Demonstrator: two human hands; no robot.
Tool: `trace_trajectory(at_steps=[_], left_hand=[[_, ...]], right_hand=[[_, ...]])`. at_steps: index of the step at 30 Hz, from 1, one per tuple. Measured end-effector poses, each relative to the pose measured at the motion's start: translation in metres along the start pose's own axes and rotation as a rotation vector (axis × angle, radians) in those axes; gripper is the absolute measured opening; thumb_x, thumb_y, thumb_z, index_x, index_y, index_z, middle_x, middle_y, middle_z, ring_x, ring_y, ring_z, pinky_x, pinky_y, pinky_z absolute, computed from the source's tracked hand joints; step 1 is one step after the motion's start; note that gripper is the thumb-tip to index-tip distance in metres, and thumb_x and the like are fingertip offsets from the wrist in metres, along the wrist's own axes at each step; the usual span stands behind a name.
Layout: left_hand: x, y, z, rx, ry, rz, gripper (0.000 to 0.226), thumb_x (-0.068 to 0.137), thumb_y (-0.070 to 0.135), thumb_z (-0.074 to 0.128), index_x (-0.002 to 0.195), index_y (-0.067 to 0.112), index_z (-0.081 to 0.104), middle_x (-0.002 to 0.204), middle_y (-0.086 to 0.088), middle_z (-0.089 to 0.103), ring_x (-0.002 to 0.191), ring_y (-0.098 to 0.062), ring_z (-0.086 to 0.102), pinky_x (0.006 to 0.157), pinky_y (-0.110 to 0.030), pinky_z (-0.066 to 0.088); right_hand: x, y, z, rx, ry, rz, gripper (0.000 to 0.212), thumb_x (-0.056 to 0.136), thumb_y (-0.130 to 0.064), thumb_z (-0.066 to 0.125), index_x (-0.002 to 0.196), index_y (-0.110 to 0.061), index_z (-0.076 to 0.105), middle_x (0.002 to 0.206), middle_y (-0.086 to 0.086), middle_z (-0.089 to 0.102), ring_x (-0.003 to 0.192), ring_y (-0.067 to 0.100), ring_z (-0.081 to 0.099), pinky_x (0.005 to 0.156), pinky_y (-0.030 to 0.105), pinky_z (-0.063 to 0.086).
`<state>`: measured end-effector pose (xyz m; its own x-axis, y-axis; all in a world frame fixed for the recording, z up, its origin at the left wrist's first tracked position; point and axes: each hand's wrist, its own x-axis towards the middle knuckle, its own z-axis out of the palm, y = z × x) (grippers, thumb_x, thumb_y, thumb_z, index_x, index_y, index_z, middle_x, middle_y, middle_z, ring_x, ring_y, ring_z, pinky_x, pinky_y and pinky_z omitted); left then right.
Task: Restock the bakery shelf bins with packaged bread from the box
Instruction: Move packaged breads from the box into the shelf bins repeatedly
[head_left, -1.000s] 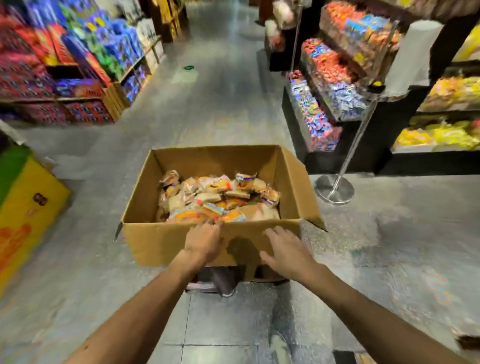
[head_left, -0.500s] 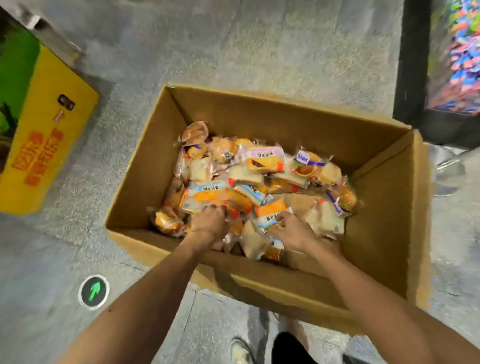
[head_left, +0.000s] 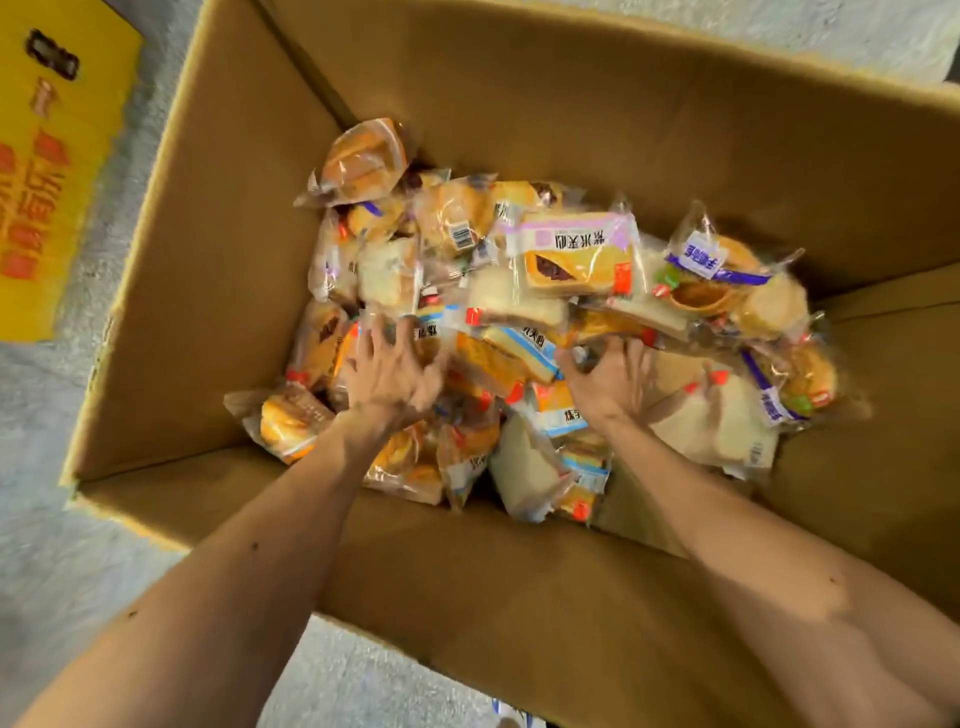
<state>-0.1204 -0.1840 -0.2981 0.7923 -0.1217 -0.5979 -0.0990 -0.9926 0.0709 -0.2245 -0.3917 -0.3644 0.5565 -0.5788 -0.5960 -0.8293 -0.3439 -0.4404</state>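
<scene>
**One box, two hands, loads of bread**

The packaged bread (head_left: 571, 254) is heaped mid-frame inside one open cardboard box (head_left: 218, 270). Well over a dozen packets, too jumbled to count exactly. The left hand (head_left: 392, 374) is spread on the pile, gripping nothing. The right hand (head_left: 608, 382) has its fingers curled among the packets, can't tell if it's got one. One yellow carton (head_left: 47, 182) sits upper left.

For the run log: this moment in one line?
phase: picking from box | left hand: spread on bread packs | right hand: curled among packs, grip unclear
</scene>
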Motion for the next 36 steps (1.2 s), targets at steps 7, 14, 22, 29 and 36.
trace_trajectory(at_steps=[7,14,22,29,36], left_hand=[[-0.002,0.022,-0.006,-0.206,-0.040,-0.275,0.122,0.064,0.096,0.037,0.146,0.006,0.029,0.146,-0.022,0.032,0.139,-0.038,0.028,0.112,-0.051,0.028],[-0.008,0.036,-0.002,0.162,-0.051,-0.111,0.102,0.071,0.091,0.043,0.137,0.012,0.047,0.139,-0.016,0.043,0.131,-0.034,0.037,0.104,-0.047,0.033],[0.006,0.050,0.000,-0.449,-0.517,-0.281,0.050,0.079,0.047,0.079,0.108,0.007,0.065,0.089,-0.007,0.070,0.081,-0.022,0.067,0.069,-0.031,0.055],[-0.010,0.038,-0.004,-0.569,-0.603,-0.290,0.030,0.087,0.022,0.072,0.110,0.004,0.070,0.082,-0.008,0.067,0.062,-0.015,0.061,0.053,-0.026,0.050],[-0.031,0.021,-0.021,-0.516,-0.561,-0.206,0.022,0.086,0.017,0.075,0.099,-0.001,0.072,0.084,-0.011,0.071,0.041,-0.002,0.057,0.042,-0.015,0.046]], right_hand=[[0.007,-0.015,0.002,0.112,-0.158,0.093,0.090,0.073,-0.077,0.064,0.127,-0.008,0.042,0.130,0.015,0.059,0.134,0.036,0.042,0.105,0.050,0.041],[0.028,-0.010,-0.019,0.284,-0.427,0.204,0.065,0.067,-0.068,0.078,0.102,-0.014,0.068,0.099,0.000,0.067,0.087,0.018,0.066,0.071,0.028,0.049],[0.039,0.011,-0.018,0.394,-0.505,0.219,0.047,0.067,-0.054,0.085,0.080,-0.026,0.050,0.103,-0.001,0.058,0.099,0.015,0.055,0.065,0.024,0.042],[0.026,0.028,-0.033,0.551,-0.569,0.287,0.059,0.077,-0.030,0.085,0.123,-0.011,0.052,0.116,0.010,0.069,0.047,0.001,0.060,0.041,0.019,0.046],[0.001,0.056,-0.055,0.391,-0.602,0.278,0.100,0.054,-0.046,0.092,0.138,-0.014,0.049,0.133,0.004,0.062,0.118,0.022,0.061,0.100,0.043,0.051]])
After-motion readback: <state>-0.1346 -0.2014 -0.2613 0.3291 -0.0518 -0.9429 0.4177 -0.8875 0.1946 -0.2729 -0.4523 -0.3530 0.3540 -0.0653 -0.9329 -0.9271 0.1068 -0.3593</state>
